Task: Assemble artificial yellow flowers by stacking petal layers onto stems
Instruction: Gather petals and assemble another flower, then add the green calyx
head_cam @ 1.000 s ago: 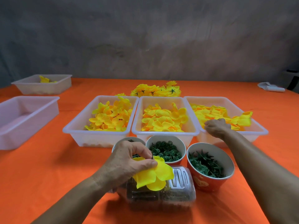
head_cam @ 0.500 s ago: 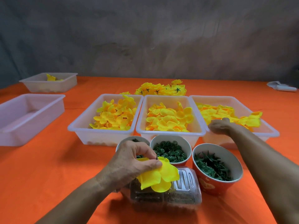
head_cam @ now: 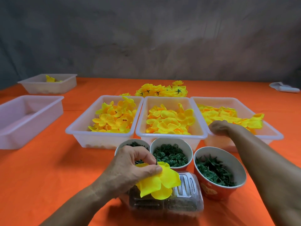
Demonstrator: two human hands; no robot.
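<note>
Pinching a yellow petal layer (head_cam: 158,181) on its thin green stem (head_cam: 156,163) in our left hand (head_cam: 132,167).
It sits at 6 o'clock on the orange worktop (head_cam: 48,176), above a clear box (head_cam: 184,203). At 3 o'clock our right hand (head_cam: 219,128) reaches into the right petal tray (head_cam: 275,136); its fingers curl down out of sight, so we cannot tell what they hold.

No text, label or number can be read; the red cup (head_cam: 211,190) bears only a blurred yellow mark.
</note>
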